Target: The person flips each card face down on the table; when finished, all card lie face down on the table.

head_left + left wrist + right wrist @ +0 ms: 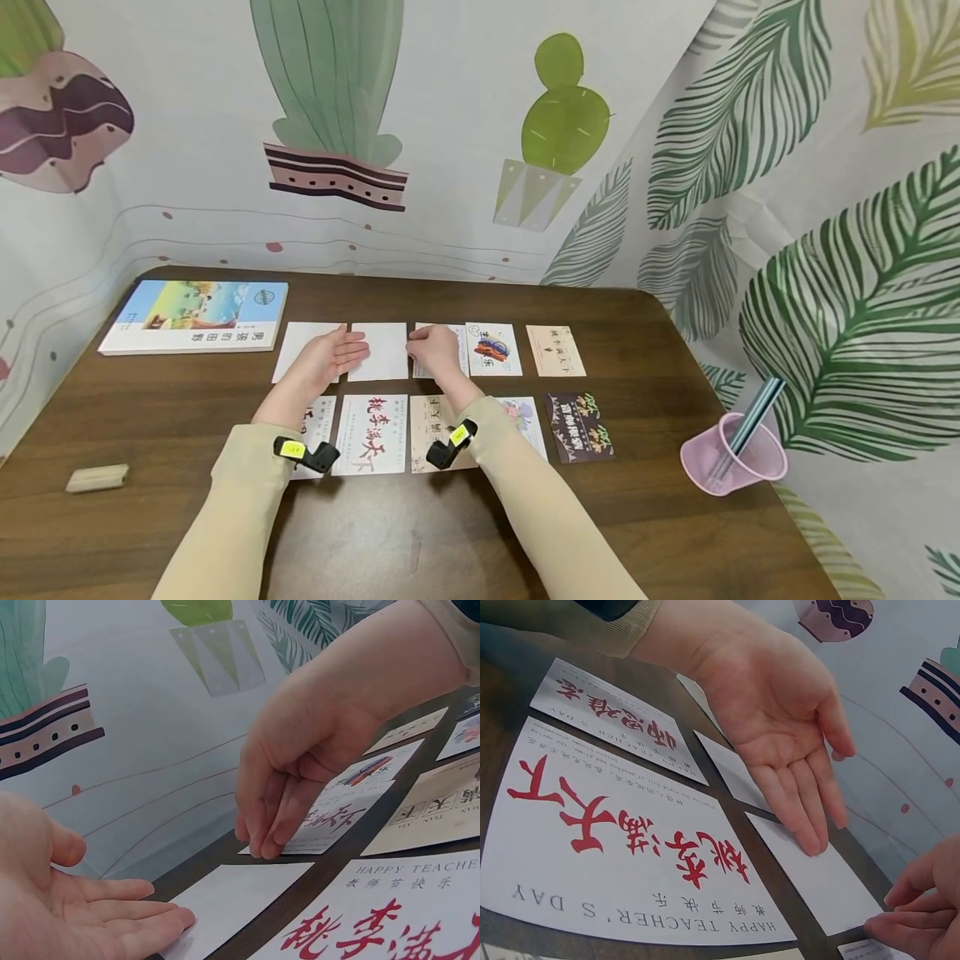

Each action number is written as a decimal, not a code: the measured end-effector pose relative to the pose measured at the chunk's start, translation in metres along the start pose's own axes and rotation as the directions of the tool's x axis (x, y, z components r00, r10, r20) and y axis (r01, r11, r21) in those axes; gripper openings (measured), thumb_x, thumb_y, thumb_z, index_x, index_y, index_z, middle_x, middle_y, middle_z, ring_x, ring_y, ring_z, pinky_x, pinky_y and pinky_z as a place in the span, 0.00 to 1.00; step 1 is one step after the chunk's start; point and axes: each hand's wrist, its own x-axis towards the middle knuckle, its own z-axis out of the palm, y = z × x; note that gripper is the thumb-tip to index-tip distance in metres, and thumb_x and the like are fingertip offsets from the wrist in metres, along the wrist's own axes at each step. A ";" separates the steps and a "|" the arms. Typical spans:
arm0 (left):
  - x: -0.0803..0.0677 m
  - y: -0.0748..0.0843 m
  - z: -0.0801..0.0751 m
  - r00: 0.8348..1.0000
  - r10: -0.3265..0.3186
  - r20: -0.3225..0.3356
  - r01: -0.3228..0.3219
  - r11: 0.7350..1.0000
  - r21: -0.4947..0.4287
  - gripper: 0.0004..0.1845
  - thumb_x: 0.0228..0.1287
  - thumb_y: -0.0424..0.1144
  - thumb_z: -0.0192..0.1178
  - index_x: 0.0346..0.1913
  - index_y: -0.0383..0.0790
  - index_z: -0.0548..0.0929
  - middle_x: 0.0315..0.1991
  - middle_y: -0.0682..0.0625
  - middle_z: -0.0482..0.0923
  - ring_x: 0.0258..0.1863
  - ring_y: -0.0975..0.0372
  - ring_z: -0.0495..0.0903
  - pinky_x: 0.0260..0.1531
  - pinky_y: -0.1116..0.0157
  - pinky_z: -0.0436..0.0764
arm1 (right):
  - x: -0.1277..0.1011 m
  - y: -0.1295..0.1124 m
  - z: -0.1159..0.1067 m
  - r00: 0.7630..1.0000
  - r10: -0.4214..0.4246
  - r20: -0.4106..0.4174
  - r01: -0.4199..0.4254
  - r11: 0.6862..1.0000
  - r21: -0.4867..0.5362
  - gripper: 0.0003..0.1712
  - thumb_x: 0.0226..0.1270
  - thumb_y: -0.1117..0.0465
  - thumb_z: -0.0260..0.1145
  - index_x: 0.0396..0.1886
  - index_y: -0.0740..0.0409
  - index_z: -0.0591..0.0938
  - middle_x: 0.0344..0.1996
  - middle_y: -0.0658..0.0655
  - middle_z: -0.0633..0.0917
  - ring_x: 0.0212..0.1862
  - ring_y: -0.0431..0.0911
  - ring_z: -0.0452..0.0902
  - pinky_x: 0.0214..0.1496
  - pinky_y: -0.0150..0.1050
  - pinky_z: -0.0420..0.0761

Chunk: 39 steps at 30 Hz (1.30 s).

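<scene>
Cards [372, 433] are laid in two rows on the table [450, 542]. A book [197, 317] is placed left of them, a cup [731, 458] right.

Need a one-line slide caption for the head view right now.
Left hand lies palm-up over blank white cards while the right hand touches the next card's edge; printed cards sit in rows.

The scene is evenly and brightly lit; faint shadows are cast, edges are bowed by wide-angle distortion, and close parts are blurred.
</scene>
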 end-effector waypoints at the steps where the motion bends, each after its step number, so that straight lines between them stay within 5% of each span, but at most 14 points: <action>1: 0.000 0.000 0.000 1.000 0.002 0.000 -0.002 1.000 0.001 0.35 0.81 0.49 0.23 0.73 0.20 0.50 0.72 0.25 0.53 0.73 0.42 0.56 0.73 0.53 0.57 | 0.000 0.000 0.000 1.000 -0.004 -0.002 0.004 1.000 0.001 0.12 0.60 0.64 0.67 0.43 0.62 0.88 0.40 0.58 0.89 0.36 0.45 0.80 0.36 0.30 0.80; 8: 0.002 0.000 0.003 0.999 0.035 -0.004 -0.035 0.999 0.005 0.35 0.81 0.50 0.25 0.74 0.22 0.49 0.73 0.27 0.53 0.74 0.43 0.56 0.73 0.55 0.58 | 0.002 0.002 -0.010 0.998 -0.055 -0.024 0.055 0.998 -0.005 0.13 0.58 0.64 0.66 0.43 0.61 0.89 0.39 0.58 0.90 0.36 0.45 0.82 0.34 0.28 0.79; 22: 0.029 0.007 0.044 0.999 0.001 0.039 0.001 0.998 -0.056 0.32 0.81 0.47 0.28 0.73 0.21 0.51 0.72 0.26 0.54 0.74 0.43 0.56 0.74 0.56 0.59 | 0.009 0.042 -0.061 0.997 0.010 -0.073 -0.010 1.000 0.003 0.17 0.60 0.63 0.64 0.47 0.62 0.86 0.45 0.60 0.88 0.43 0.49 0.82 0.41 0.37 0.81; 39: 0.039 0.010 0.061 0.999 -0.031 0.025 0.029 0.997 0.071 0.31 0.82 0.45 0.29 0.72 0.21 0.53 0.72 0.26 0.55 0.74 0.43 0.57 0.75 0.54 0.58 | 0.007 0.058 -0.064 1.000 0.004 -0.006 -0.004 0.999 0.035 0.17 0.62 0.63 0.63 0.49 0.63 0.86 0.48 0.61 0.87 0.47 0.50 0.82 0.48 0.40 0.84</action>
